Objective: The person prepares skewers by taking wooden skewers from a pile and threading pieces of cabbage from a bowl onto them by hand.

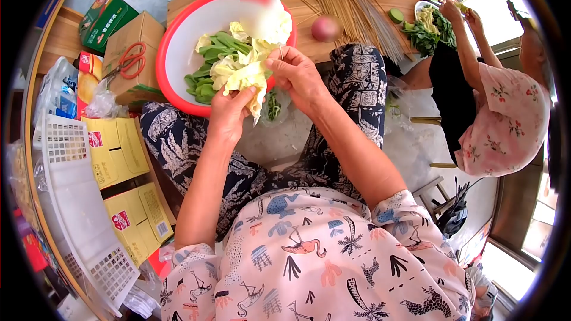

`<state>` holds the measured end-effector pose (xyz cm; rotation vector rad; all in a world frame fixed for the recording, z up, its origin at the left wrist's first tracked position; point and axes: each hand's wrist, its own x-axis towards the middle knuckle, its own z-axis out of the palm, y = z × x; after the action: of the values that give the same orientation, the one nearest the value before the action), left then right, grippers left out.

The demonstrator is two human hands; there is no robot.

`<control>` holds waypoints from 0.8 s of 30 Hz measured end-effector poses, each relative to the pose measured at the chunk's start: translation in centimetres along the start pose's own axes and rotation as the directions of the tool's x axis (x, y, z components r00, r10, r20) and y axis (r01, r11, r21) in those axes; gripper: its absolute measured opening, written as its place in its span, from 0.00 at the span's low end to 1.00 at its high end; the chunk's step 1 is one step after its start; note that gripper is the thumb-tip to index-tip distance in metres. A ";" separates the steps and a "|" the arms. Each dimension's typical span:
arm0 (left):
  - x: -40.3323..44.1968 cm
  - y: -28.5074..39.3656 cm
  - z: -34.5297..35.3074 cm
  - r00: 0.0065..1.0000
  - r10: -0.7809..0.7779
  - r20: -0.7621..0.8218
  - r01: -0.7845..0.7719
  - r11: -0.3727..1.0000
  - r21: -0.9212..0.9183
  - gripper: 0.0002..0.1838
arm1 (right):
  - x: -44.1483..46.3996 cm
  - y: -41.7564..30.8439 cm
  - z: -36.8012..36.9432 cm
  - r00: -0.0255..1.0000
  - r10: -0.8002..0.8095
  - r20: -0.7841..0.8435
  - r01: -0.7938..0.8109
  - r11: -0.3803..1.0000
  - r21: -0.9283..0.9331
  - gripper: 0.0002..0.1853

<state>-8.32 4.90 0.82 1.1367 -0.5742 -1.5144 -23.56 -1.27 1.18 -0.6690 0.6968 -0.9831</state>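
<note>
Hands: close together, both pinching, over near side of basin

Found left hand (229, 110) closed, thumb against fingers, on lower edge of pale leaf (235, 76). Found right hand (297, 77) just beside, clamped by fingertips on an apparent thin stick (281, 50), with more pale leafage (278, 24) crowding above; cannot tell whether pierced. Located pale leaf between both hands, above near part of red-rimmed basin (162, 59).

Noted beyond left hand, inside basin: green leaves (223, 47). Noted beyond right hand, on desk (315, 52): red onion (326, 28), with spread of sticks (348, 9) beside and past it. Noted left of left hand, well apart: orange-handled scissors (122, 66) lying over cardboard box (143, 30).

Judged pale leaf light, limp and easily torn, possibly slippery if wet. Recommend holding by thicker rib, not frilled edge, under light fingertip pressure. Judged thin stick stiff but slender; best gripped near leaf, fingers clear of any point.
</note>
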 end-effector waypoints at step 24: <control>0.8 -0.8 0.8 0.966 0.205 -0.155 -0.185 0.974 0.131 0.13 | -0.3 0.7 0.0 0.994 -0.049 -0.098 0.028 0.979 -0.203 0.05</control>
<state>-9.32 4.15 0.21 1.2450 -0.6450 -1.2165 -23.32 -0.67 0.70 -0.8159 0.8845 -0.9959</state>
